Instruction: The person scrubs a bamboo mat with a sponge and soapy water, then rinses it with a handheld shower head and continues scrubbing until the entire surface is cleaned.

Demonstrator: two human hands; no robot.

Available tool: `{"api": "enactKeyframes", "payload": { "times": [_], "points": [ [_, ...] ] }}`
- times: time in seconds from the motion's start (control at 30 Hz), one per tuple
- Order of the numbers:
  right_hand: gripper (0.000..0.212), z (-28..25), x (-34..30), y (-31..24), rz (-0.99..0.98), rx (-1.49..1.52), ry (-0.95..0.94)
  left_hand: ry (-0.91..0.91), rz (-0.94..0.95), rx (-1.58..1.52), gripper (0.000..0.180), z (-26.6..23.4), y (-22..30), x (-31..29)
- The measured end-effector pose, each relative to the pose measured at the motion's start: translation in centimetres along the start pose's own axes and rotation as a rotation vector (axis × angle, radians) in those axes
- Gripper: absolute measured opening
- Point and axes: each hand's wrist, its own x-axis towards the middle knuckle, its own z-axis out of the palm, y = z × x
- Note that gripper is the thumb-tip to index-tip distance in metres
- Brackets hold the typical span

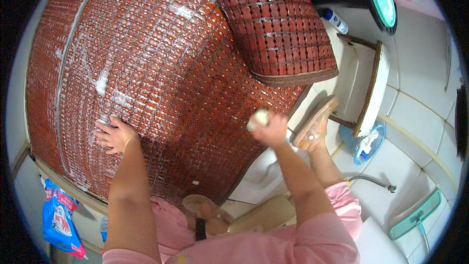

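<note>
A large reddish-brown mat of small linked tiles (190, 88) lies spread out, wet and glossy, with streaks of white foam on its left part. One end of it is folded over as a roll (283, 24) at the top right. On the mat's left side my left hand (117, 135) rests flat, fingers spread, holding nothing. My right hand (273, 132) is closed around a small pale rounded block (259, 119), like a bar of soap, over the mat's right edge. Motion blurs this hand, so contact between block and mat cannot be told.
My sandalled foot (315, 127) stands right of the mat, by a white open box (364, 83). Beyond are a blue basket (370, 142), a hose (373, 181) and a green squeegee-like tool (417, 215). A bottle (335, 21) stands far right; a blue bag (61, 222) hangs at left.
</note>
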Motion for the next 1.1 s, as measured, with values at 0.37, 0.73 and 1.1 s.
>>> {"api": "enactKeyframes", "payload": {
  "times": [0.37, 0.73, 1.1],
  "points": [
    [0.054, 1.5, 1.0, 0.7, -0.001, -0.217, 0.375, 0.008, 0.011, -0.028, 0.07, 0.5, 0.1, 0.0],
    [0.049, -4.1, 13.3, 7.4, 0.303, 0.082, 0.591, -0.001, 0.037, -0.032, 0.071, 0.5, 1.0, -0.6],
    [0.051, 0.4, 10.3, -19.2, 0.399, 0.068, 0.426, 0.039, 0.06, 0.001, 0.071, 0.5, 0.7, -0.5]
  ]
}}
